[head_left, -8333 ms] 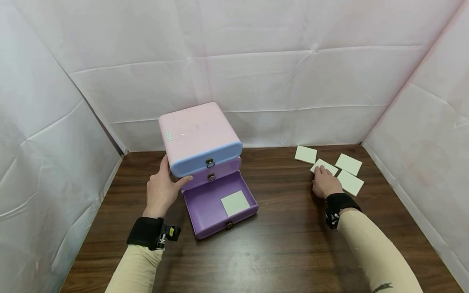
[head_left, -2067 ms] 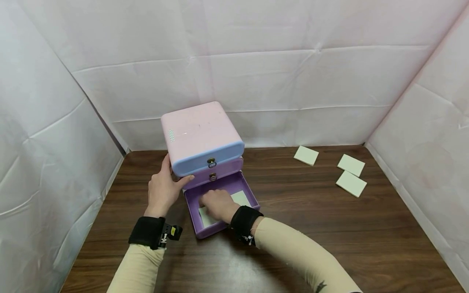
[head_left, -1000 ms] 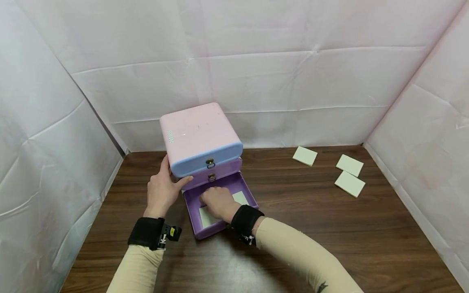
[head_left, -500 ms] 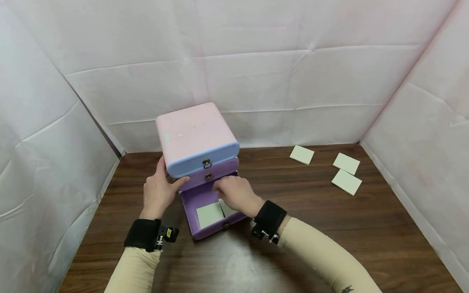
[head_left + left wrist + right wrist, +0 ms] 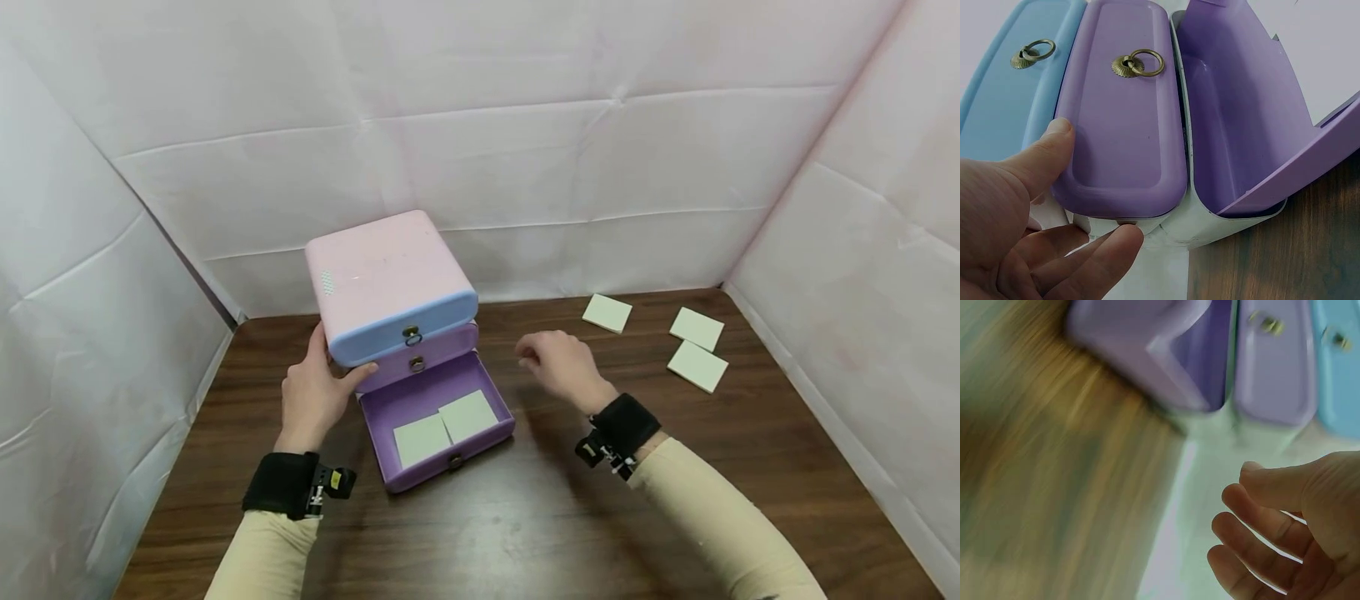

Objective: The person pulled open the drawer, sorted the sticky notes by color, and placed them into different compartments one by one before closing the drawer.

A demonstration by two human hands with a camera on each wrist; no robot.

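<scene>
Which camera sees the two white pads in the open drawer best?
The head view. It looks down into the drawer, showing both pads lying side by side. The left wrist view sees only the drawer's inside wall; the right wrist view is blurred.

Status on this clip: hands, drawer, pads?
Left hand steadies drawer unit. Right hand empty, off table. Bottom drawer open, two pads inside; path clear.
</scene>
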